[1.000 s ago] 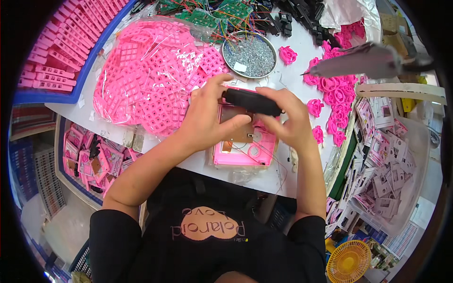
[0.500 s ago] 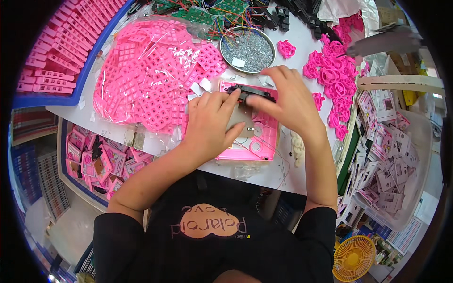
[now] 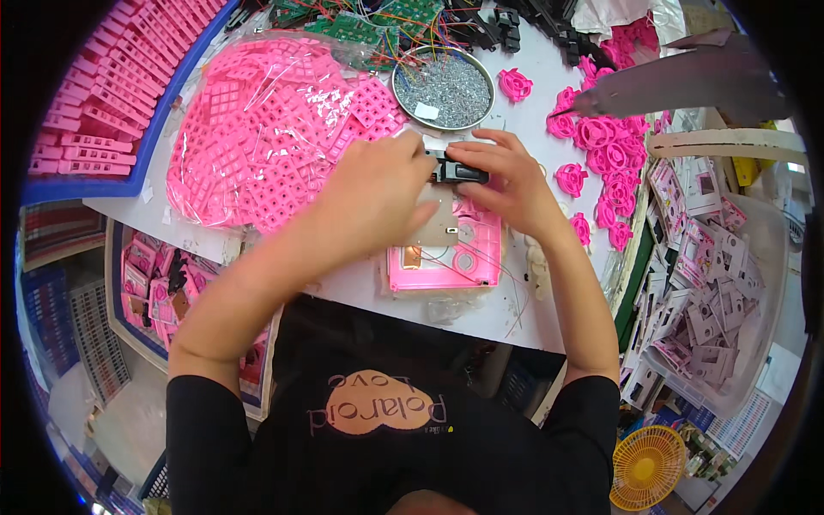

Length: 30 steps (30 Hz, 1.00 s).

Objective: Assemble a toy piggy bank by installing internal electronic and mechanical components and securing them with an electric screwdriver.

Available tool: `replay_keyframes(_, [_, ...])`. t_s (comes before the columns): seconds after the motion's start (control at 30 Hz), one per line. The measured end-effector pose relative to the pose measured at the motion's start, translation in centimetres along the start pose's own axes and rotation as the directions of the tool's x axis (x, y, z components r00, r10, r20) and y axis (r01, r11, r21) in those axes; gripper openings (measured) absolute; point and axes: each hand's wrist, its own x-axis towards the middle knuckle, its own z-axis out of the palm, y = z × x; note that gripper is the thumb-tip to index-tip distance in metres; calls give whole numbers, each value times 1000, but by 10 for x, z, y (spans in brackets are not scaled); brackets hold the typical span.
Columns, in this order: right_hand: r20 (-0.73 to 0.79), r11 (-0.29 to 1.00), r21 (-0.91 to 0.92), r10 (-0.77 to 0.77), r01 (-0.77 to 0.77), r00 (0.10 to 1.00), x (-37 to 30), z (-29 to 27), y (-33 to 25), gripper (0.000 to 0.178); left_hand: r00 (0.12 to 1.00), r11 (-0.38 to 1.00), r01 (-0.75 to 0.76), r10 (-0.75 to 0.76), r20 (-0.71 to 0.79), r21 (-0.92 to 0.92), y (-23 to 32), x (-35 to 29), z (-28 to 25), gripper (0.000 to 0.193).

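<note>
A pink plastic casing (image 3: 442, 280) lies on the worktable before me, with a grey plate (image 3: 439, 230), a copper-coloured piece and thin wires in it. Over its far side is a long black plastic part (image 3: 461, 170). My right hand (image 3: 511, 182) grips the right end of that part, fingers on top and thumb nearer me. My left hand (image 3: 386, 184), slightly blurred, is closed at the part's left end; its fingers are curled and its thumb stands apart over the plate. The left fingertips are partly hidden.
Left of the casing sits a clear bag of pink keypad pieces (image 3: 257, 146). Beyond it are a round tin of small screws (image 3: 451, 90) and green circuit boards (image 3: 352, 30). Pink rings (image 3: 605, 137) lie at the right, below a grey fan blade (image 3: 687, 81). Blue-edged bins flank my left.
My left hand has lifted and curled its fingers at the black part. My right hand has closed onto the part's right end. The black part has turned, and the fan blade has shifted.
</note>
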Motion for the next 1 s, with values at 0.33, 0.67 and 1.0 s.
replay_keyframes(0.33, [-274,468,875,270,123,923,38,-59,-47,57,933,959,33,-130,335,281,-11,141,12,25])
replay_keyframes(0.67, [-139,677,725,-40,129,989,56,-78,-49,50,994,985,-38,20,106,169,-18,126,5,25])
replay_keyframes(1.0, [-465,376,843,147,385,873,6,-29,-106,57,998,639,-58,26,-53,-767,32,-28,2,10])
